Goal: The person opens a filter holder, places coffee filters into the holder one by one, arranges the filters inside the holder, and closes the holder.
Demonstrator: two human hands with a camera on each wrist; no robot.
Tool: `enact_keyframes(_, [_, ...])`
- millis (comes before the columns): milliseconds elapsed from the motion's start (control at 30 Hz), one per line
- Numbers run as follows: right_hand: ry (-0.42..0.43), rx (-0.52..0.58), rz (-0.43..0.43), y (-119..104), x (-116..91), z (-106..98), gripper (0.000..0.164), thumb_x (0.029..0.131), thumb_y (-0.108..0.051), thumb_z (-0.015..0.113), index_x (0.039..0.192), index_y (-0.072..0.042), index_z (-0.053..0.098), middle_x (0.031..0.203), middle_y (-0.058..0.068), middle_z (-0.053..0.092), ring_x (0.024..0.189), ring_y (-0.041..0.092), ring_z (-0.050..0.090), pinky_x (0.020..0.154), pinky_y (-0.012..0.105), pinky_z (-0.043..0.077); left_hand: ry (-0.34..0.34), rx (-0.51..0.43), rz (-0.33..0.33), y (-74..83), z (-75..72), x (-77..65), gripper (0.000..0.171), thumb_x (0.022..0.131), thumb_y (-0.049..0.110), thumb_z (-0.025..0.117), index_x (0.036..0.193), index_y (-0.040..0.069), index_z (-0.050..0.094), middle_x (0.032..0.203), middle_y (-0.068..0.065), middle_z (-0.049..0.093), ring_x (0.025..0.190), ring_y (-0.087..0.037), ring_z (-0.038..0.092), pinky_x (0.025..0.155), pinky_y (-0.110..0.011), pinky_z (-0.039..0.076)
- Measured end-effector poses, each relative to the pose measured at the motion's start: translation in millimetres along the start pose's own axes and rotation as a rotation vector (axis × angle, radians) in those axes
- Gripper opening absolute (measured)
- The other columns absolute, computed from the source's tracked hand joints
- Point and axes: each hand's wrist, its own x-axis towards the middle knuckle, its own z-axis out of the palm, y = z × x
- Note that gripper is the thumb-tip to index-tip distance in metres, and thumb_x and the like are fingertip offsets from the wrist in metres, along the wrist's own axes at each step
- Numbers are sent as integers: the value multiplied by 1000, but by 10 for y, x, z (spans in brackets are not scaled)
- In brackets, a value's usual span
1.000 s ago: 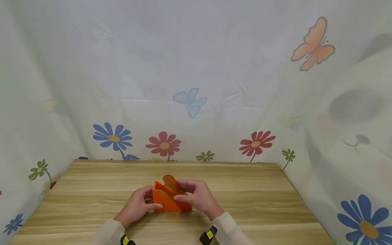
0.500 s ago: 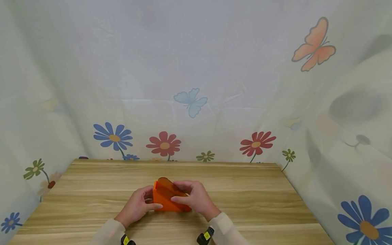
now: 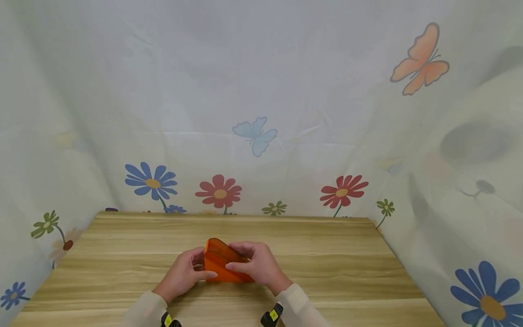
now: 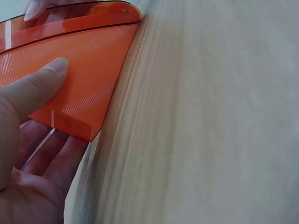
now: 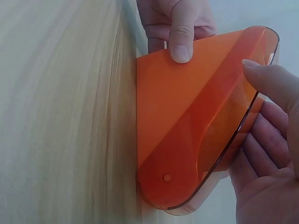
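Note:
An orange wedge-shaped box point(image 3: 218, 272) stands on the wooden table in the head view, its see-through orange lid point(image 3: 216, 246) lying down along the sloping top. My left hand point(image 3: 184, 274) grips the box's tall left end, thumb on the near face and fingers behind. My right hand point(image 3: 263, 268) pinches the lid from both sides, thumb in front and fingers at the back. In the right wrist view, a round hinge pin point(image 5: 167, 177) shows at the lid's low rounded end. What is inside the box is hidden.
The wood-grain table point(image 3: 327, 263) spreads around both hands. Behind it and at the sides hangs a pale curtain point(image 3: 302, 172) printed with flowers and butterflies. Each wrist carries a black strap with a yellow mark point(image 3: 273, 313).
The lid has swung left and down from its raised position onto the box's sloping top. My right hand has moved slightly left with it; my left hand stays at the box's end.

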Motion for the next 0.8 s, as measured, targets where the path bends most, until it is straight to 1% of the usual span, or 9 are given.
enact_keyframes(233, [-4, -55, -14, -9, 10, -11, 44, 86, -30, 85, 127, -18, 73, 121, 0, 76, 108, 15, 72, 97, 33, 59, 2, 13, -1, 22, 5, -4, 56, 81, 39, 86, 127, 15, 67, 123, -4, 73, 107, -18, 71, 92, -29, 60])
enact_keyframes(467, [-10, -124, -25, 7, 49, -20, 44, 85, -36, 84, 125, -20, 74, 118, -4, 76, 105, 9, 72, 96, 30, 59, 8, 36, 5, 50, -8, -6, 54, 82, 38, 86, 127, 15, 66, 122, -4, 74, 106, -18, 71, 91, -30, 60])
enact_keyframes(700, [-14, -148, -37, 13, 36, -19, 44, 85, -33, 85, 124, -18, 74, 117, -3, 77, 104, 10, 73, 95, 31, 59, 5, 12, 18, 65, 1, -25, 55, 81, 35, 87, 127, 13, 67, 123, -6, 73, 106, -20, 71, 92, -34, 60])
enact_keyframes(800, [-16, -161, -44, 8, 31, -20, 44, 85, -34, 85, 124, -18, 74, 116, -3, 77, 104, 9, 72, 95, 30, 59, 6, -1, 19, 55, 5, -23, 55, 81, 34, 87, 128, 13, 67, 123, -6, 73, 106, -20, 71, 92, -34, 61])
